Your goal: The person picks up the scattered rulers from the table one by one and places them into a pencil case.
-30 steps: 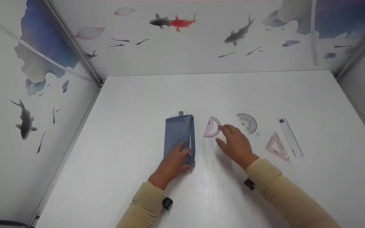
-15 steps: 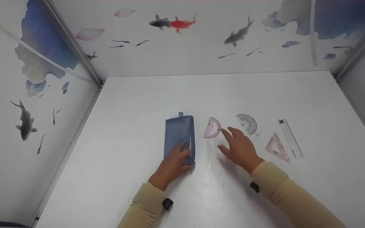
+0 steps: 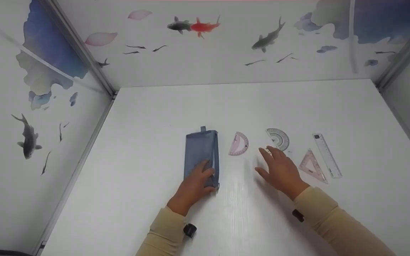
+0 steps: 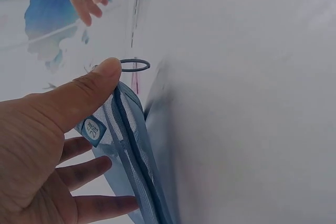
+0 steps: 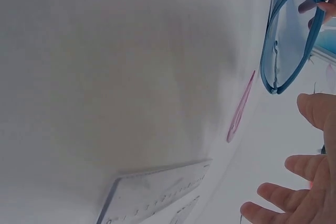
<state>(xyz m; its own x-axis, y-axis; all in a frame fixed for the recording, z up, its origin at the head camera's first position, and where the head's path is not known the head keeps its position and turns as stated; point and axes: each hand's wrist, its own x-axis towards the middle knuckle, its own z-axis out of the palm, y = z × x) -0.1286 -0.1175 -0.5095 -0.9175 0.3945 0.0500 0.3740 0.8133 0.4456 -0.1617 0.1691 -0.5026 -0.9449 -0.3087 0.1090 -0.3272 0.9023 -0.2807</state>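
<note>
A blue zip pencil case [image 3: 199,145] lies on the white table, its long zipped side gaping towards the right. My left hand [image 3: 192,186] holds it at the near end, the thumb at the zip corner beside a thin ring [image 4: 135,65] and the fingers over the case. My right hand [image 3: 281,172] hovers with fingers spread and holds nothing. It is nearest to a clear protractor [image 3: 284,138], just beyond its fingertips. A pink protractor [image 3: 245,146] lies between the case and that hand; in the right wrist view the pink protractor [image 5: 241,107] appears nearly edge-on.
Right of my right hand lie a pink set square [image 3: 304,164] and a clear ruler [image 3: 327,156]. White side and back walls [image 3: 205,67] printed with fish enclose the table [image 3: 148,117].
My right hand has drawn back from the pink protractor and moved to the right, towards the clear one, fingers spreading. The left hand and pencil case stay put.
</note>
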